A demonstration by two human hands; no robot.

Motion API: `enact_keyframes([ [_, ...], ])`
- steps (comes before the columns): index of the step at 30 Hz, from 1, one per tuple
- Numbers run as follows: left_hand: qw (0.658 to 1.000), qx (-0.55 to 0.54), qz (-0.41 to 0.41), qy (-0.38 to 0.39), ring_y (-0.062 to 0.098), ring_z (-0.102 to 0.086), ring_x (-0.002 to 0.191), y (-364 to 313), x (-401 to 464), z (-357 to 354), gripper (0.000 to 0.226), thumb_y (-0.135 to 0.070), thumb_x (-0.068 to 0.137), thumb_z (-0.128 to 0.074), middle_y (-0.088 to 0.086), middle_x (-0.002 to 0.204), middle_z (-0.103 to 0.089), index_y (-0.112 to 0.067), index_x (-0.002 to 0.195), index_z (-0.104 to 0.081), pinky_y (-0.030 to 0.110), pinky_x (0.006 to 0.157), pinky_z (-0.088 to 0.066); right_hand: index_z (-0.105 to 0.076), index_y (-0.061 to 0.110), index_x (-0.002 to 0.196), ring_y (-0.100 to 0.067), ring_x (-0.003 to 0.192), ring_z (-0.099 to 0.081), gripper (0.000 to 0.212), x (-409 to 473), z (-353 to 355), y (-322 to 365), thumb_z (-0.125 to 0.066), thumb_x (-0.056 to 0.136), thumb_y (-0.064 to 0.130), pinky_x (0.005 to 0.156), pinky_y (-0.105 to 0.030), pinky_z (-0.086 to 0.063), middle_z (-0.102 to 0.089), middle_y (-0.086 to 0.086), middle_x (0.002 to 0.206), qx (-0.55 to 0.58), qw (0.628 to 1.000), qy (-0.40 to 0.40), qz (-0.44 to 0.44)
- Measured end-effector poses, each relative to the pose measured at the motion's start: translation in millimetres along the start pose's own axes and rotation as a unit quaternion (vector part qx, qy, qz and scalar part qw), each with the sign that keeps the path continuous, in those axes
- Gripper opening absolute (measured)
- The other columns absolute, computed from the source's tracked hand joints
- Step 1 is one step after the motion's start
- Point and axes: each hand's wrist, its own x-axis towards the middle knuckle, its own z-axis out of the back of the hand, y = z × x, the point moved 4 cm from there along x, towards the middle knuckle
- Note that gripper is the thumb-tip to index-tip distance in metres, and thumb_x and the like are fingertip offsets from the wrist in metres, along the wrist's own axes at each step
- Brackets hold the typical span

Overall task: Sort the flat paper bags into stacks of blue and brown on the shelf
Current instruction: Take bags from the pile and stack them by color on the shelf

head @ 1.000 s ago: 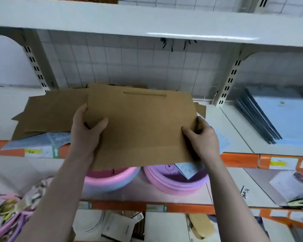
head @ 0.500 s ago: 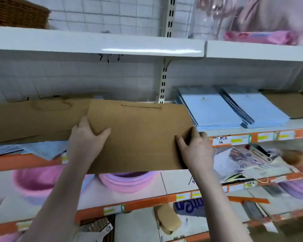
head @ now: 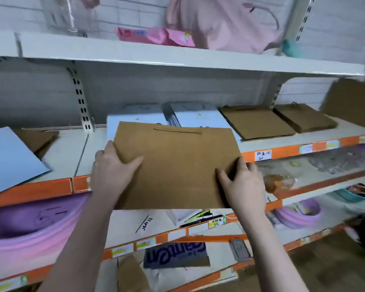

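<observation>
White shelving with orange price strips fills the view, and the middle shelf (head: 282, 142) carries the sorted paper bags. A flat brown bag (head: 177, 165) is held in front of that shelf's edge, its handle side away from the person. The left hand (head: 112, 171) grips the bag's left edge, thumb laid on top and fingers curled underneath. The right hand (head: 242, 184) pinches the lower right corner in the same way. Behind the bag, two blue stacks (head: 198, 118) are partly covered by it, and two brown stacks (head: 257, 123) lie just beside them to the right. At far left a loose blue bag (head: 11, 157) is seen overlapping a brown one (head: 40, 138). Purple basins (head: 30, 228) are kept on the shelf below.
</observation>
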Motion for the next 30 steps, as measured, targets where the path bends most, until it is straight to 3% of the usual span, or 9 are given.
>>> enact_keyframes([
  [11, 0.999, 0.021, -0.036, -0.015, 0.041, -0.049, 0.108, -116, 28, -150, 0.07, -0.045, 0.078, -0.069, 0.021, 0.117, -0.047, -0.007, 0.13, -0.042, 0.046, 0.086, -0.042, -0.039, 0.006, 0.138, -0.034, 0.117, -0.042, 0.064, 138, -12, -122, -0.052, 0.09, 0.047, 0.096, -0.038, -0.032, -0.048, -0.017, 0.126, 0.008, 1.0, -0.002, -0.028],
  [17, 1.0, 0.014, -0.019, 0.0, 0.04, -0.049, 0.11, -183, 70, -245, 0.067, -0.047, 0.077, -0.069, 0.021, 0.119, -0.047, -0.009, 0.125, -0.043, 0.045, 0.085, -0.042, -0.038, 0.009, 0.139, -0.032, 0.118, -0.041, 0.064, 245, -18, -175, -0.05, 0.091, 0.048, 0.095, -0.038, -0.034, -0.047, -0.014, 0.128, 0.002, 0.999, 0.002, -0.037],
  [22, 0.999, 0.027, -0.017, -0.003, 0.039, -0.047, 0.115, -239, 91, -296, 0.074, -0.047, 0.078, -0.068, 0.02, 0.127, -0.045, -0.01, 0.136, -0.039, 0.044, 0.089, -0.042, -0.038, 0.006, 0.14, -0.035, 0.116, -0.044, 0.066, 316, -19, -217, -0.051, 0.09, 0.048, 0.097, -0.038, -0.034, -0.049, -0.018, 0.128, 0.001, 0.999, 0.002, -0.038],
  [25, 0.999, 0.031, -0.021, -0.012, 0.039, -0.049, 0.11, -263, 95, -323, 0.069, -0.045, 0.078, -0.069, 0.02, 0.121, -0.047, -0.009, 0.13, -0.042, 0.043, 0.085, -0.042, -0.039, 0.007, 0.14, -0.033, 0.118, -0.044, 0.066, 351, -24, -240, -0.049, 0.091, 0.049, 0.099, -0.039, -0.035, -0.049, -0.016, 0.13, 0.015, 0.999, 0.019, -0.03],
  [30, 0.998, 0.058, -0.007, -0.035, 0.04, -0.048, 0.108, -292, 89, -373, 0.066, -0.041, 0.077, -0.07, 0.023, 0.115, -0.05, -0.004, 0.125, -0.044, 0.043, 0.086, -0.04, -0.051, 0.007, 0.123, -0.03, 0.106, -0.05, 0.053, 405, -32, -285, -0.051, 0.089, 0.048, 0.093, -0.043, -0.044, -0.055, -0.014, 0.117, 0.053, 0.997, 0.046, 0.016],
])
